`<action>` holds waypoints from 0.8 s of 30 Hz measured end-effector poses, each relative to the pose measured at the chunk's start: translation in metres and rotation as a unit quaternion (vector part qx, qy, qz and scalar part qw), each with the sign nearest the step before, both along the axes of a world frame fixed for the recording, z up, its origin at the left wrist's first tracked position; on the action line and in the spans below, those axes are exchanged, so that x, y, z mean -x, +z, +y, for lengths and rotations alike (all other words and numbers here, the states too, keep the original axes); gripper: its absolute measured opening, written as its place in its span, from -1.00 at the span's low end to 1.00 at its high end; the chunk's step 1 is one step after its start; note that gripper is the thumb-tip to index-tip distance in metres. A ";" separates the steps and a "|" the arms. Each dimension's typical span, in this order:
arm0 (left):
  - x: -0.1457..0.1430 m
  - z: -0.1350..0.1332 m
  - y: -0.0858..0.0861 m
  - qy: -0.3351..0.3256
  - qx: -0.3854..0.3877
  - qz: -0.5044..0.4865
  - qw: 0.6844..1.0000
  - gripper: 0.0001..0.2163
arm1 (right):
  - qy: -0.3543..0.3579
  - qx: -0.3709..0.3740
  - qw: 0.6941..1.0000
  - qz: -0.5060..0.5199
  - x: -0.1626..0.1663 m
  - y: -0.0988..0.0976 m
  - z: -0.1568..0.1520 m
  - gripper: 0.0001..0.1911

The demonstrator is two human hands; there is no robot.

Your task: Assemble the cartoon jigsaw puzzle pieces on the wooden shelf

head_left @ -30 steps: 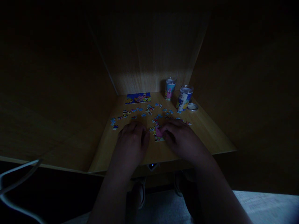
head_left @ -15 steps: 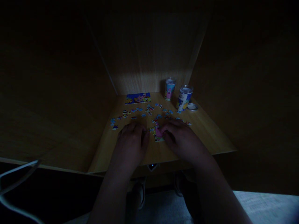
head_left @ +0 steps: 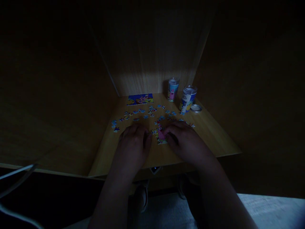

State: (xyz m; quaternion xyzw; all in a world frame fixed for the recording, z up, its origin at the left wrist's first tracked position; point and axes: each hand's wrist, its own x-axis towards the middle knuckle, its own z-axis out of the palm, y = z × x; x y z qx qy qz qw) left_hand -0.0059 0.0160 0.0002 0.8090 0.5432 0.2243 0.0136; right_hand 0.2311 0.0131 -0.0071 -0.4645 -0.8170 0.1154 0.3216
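In dim light, a small joined cluster of puzzle pieces (head_left: pixel 160 136), pink and yellow, lies on the wooden table (head_left: pixel 212 136) between my hands. My left hand (head_left: pixel 133 144) rests palm down just left of it, fingers curled loosely on the tabletop. My right hand (head_left: pixel 184 141) lies on the cluster's right side, fingertips touching its edge; whether it pinches a piece is hidden. Several loose blue puzzle pieces (head_left: pixel 143 113) are scattered beyond my hands.
A blue reference picture (head_left: pixel 140 99) lies flat at the back. Two cartoon-printed tins (head_left: pixel 173 89) (head_left: pixel 188 98) stand at the back right, with a round lid (head_left: pixel 196 108) beside them. Wooden walls enclose the table on three sides. A pale cable (head_left: pixel 14 173) hangs at lower left.
My hands stay in place at the joined cluster. The view has shifted slightly, so everything sits a little higher in the picture.
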 end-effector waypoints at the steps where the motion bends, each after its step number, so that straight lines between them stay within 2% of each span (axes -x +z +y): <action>1: 0.000 0.000 0.000 -0.001 0.001 0.001 1.000 -0.91 | 0.001 0.000 1.000 -0.001 0.000 0.000 0.000 -0.79; 24: 0.000 0.000 0.000 -0.003 0.000 -0.009 1.000 -0.90 | 0.001 -0.004 1.000 -0.007 0.000 0.000 0.001 -0.79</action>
